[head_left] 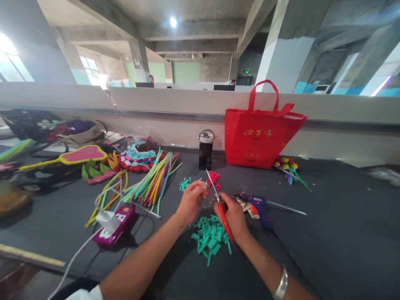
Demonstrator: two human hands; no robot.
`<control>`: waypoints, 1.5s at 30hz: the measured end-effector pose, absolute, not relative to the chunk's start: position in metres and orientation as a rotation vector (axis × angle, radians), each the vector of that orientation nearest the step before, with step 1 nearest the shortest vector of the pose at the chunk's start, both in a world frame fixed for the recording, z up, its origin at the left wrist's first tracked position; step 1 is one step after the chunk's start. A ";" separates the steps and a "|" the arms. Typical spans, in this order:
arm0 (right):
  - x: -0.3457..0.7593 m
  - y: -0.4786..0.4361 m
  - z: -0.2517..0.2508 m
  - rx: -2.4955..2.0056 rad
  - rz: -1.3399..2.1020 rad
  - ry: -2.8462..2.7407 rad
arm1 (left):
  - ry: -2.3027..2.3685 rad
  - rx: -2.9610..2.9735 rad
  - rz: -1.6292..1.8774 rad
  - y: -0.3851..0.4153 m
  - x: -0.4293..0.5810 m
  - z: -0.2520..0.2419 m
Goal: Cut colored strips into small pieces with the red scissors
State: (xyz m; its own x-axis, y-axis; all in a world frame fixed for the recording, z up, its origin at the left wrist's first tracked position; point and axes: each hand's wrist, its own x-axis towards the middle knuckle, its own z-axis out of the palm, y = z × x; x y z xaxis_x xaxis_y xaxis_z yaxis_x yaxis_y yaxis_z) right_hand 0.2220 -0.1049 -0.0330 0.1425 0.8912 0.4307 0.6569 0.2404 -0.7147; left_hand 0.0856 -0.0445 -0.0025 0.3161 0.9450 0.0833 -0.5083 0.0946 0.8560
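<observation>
My right hand (233, 214) grips a pair of red-handled scissors (225, 221), with the blades pointing up and away from me. To their left, my left hand (193, 200) is closed in a pinch at chest side of the blades; whatever lies between its fingertips is too small to name. Below both hands lies a heap of cut teal strips (211, 237). Beyond the fingers are a small pile of red pieces (214, 179), partly behind the blades, and a few smaller teal pieces (184, 183).
A purple power strip (115, 227) with a white plug and bundled coloured pipe cleaners (153, 181) lie left. A blue glue gun (261, 208) rests right of my hand. Behind stand a black tumbler (205, 154) and a red bag (259, 139). A pink-and-yellow craft piece (83, 154) lies far left.
</observation>
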 end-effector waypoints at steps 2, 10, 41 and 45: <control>0.224 -0.104 -0.032 -1.450 0.338 -1.528 | 0.639 1.016 1.202 -0.042 0.084 -0.003; 0.227 -0.104 -0.027 -1.358 0.359 -1.385 | 0.875 1.446 1.168 -0.038 0.089 -0.018; 0.249 -0.091 -0.036 -1.365 -0.094 -1.281 | 0.812 2.691 0.864 -0.024 0.111 -0.039; 0.250 -0.090 -0.038 -1.342 -0.127 -1.289 | 0.911 2.794 0.562 -0.026 0.138 -0.043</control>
